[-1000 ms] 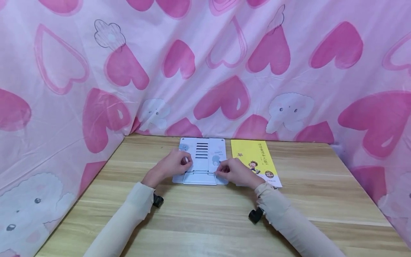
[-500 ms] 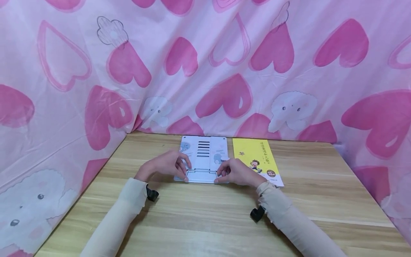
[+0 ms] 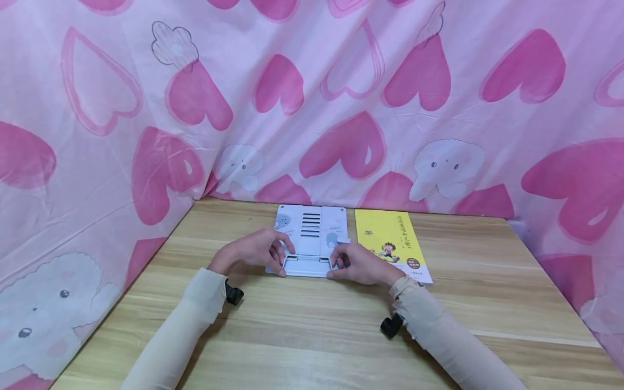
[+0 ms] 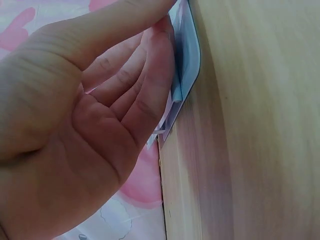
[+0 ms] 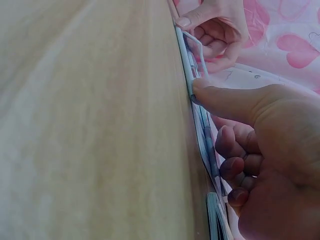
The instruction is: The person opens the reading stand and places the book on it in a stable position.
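A pale book stand [image 3: 337, 218] with dark slots and printed animals lies low at the table's back. Along its near edge runs a ledge with a wire frame. My left hand [image 3: 255, 252] holds the ledge's left corner, thumb at the front edge and fingers behind the wire. At the right corner my right hand [image 3: 361, 264] grips likewise. The right wrist view shows my right thumb pressed on the ledge and the wire [image 5: 201, 50] standing up from it. In the left wrist view my left hand [image 4: 105, 115] covers much of the stand [image 4: 191, 55], hiding its fingertips.
A yellow book [image 3: 382, 225] with a cartoon child lies just right of the stand; my right hand and wrist overlap its lower left. The wooden table [image 3: 302, 330] meets a pink heart-patterned cloth [image 3: 341, 146] at the back and sides.
Both thumbs have come down to the front edge of the ledge, and my left hand has shifted from the stand's face to its near left corner. The yellow book stays put.
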